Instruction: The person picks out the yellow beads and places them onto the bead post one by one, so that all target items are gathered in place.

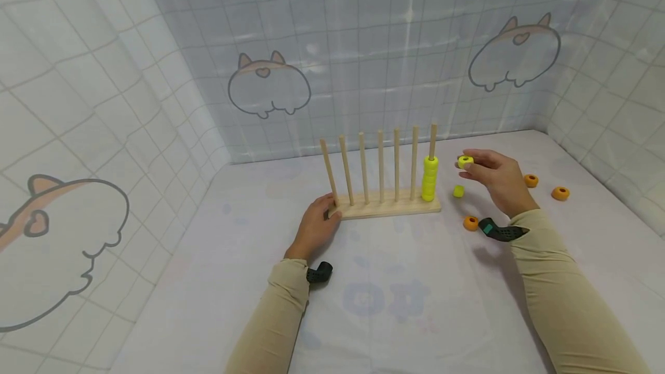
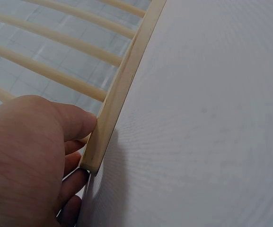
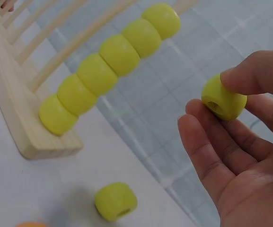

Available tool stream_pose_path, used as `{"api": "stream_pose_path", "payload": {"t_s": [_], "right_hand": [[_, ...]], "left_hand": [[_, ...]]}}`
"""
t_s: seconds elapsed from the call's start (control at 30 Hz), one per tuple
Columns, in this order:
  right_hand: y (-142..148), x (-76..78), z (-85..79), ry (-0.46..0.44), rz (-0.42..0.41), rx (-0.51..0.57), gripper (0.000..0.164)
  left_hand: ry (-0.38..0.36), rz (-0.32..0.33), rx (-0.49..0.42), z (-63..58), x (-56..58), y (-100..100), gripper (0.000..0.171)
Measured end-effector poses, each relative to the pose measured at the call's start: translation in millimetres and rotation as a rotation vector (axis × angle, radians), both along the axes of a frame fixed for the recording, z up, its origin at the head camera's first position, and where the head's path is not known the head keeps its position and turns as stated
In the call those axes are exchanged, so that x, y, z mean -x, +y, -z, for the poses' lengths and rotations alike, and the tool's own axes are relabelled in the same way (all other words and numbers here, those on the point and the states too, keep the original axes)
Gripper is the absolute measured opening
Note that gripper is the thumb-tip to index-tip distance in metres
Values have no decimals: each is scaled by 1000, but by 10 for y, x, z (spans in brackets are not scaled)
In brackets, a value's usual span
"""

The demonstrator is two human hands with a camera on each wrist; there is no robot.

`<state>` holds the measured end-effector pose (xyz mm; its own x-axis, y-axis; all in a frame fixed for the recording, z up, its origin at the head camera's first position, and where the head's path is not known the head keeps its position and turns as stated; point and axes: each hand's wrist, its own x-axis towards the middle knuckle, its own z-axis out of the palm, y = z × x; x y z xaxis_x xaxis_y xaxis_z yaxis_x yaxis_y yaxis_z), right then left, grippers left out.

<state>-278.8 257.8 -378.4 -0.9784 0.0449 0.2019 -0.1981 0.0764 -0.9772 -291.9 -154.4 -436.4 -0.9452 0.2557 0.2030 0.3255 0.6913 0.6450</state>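
A wooden rack [image 1: 387, 208] with several upright pegs stands on the table. Its rightmost peg carries a stack of yellow beads [image 3: 97, 74], with the bare peg top rising above them. My left hand [image 1: 316, 225] grips the left end of the base, thumb on the front edge and fingers around the end. To the right of the stack, my right hand [image 1: 496, 180] pinches a yellow bead [image 3: 224, 97] between thumb and fingers, held up off the table with its hole showing. Another yellow bead [image 3: 116, 201] lies on the table beside the base's right end.
An orange bead [image 1: 471, 223] lies in front of the right hand, below the loose yellow one. Two more, an orange bead [image 1: 531, 180] and a farther orange bead [image 1: 560, 193], are to the right. Tile-patterned sheets [image 1: 353, 45] enclose the table [image 1: 405, 270] at the back and sides.
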Motion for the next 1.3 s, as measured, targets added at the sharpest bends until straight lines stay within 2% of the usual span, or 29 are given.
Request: {"api": "stream_pose_path", "payload": {"t_s": [0.2,0.57,0.9,1.3], "right_hand": [[-61,-3,-56,23,-27,10,38],[-183,-10,-139,104,-99,179,37],[-255,-18,-185,141,-103,204,37],[-380,38,-326,143,-35,251,35]], "left_hand": [[-7,3,-1,1,8,-2,45],[-14,4,1,-12,5,7,46],[-12,2,6,-7,7,-2,47],[-14,6,4,8,19,-8,45]]}}
